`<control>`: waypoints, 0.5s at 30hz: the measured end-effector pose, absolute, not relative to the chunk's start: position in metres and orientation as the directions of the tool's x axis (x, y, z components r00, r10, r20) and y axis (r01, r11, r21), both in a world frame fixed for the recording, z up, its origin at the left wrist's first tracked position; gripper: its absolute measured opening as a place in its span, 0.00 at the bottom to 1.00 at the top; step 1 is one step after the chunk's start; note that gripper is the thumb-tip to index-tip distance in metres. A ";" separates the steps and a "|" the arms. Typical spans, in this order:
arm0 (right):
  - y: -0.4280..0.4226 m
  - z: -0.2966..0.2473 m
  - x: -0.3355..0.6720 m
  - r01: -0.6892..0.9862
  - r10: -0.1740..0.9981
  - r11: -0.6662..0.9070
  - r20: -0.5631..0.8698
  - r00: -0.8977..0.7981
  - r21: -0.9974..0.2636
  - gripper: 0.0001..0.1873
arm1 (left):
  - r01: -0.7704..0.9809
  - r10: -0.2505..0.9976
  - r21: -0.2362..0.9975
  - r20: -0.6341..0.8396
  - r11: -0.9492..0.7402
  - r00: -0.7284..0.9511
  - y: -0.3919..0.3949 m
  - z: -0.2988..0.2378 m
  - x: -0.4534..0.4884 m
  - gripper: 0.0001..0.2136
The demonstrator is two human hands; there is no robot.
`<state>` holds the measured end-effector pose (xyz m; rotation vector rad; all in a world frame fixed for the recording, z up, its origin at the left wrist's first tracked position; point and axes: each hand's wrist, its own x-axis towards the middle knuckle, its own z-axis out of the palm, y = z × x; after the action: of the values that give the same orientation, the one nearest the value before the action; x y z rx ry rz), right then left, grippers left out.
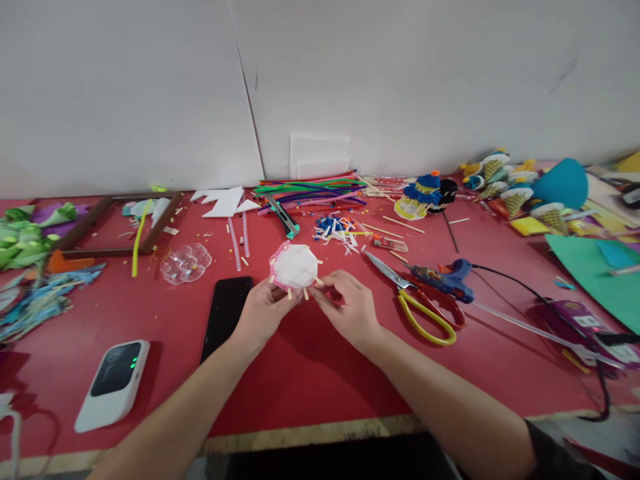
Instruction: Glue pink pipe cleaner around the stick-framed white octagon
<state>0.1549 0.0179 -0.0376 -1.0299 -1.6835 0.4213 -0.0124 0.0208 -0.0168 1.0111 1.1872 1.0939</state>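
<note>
Between my two hands, just above the red table, is a white many-sided disc (pixel 296 265) with short wooden sticks poking out around its rim. A pink strip runs along the disc's left edge. My left hand (pixel 265 308) grips it at the lower left, thumb toward the disc. At the lower right, my right hand (pixel 349 305) pinches the edge near one of the sticks. A black phone (pixel 226 312) lies left of my left hand. To the right of my right hand are scissors (pixel 417 303) with yellow and red handles.
A blue glue gun (pixel 447 279) with a cord lies at right. Behind are a box cutter (pixel 284 219), pipe cleaners (pixel 313 190) and bead scraps (pixel 337 230). A white device (pixel 113 383) and a brown frame (pixel 75 252) lie left. Paper cones (pixel 517 199) stand back right.
</note>
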 end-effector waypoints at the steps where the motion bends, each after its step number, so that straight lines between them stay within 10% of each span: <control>1: 0.018 -0.037 0.155 0.421 0.798 0.565 0.600 -0.059 -0.710 0.02 | -0.101 0.982 0.977 -0.185 0.188 0.042 0.020 -0.016 -0.012 0.15; 15: 0.017 -0.034 0.156 0.472 0.856 0.471 0.516 -0.040 -0.745 0.06 | -0.260 0.953 0.917 -0.283 0.301 0.104 0.022 -0.015 -0.012 0.17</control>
<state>0.1559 0.0170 -0.0339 -1.1539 -1.6802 0.4616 -0.0124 0.0220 -0.0155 0.8223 1.0883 1.0625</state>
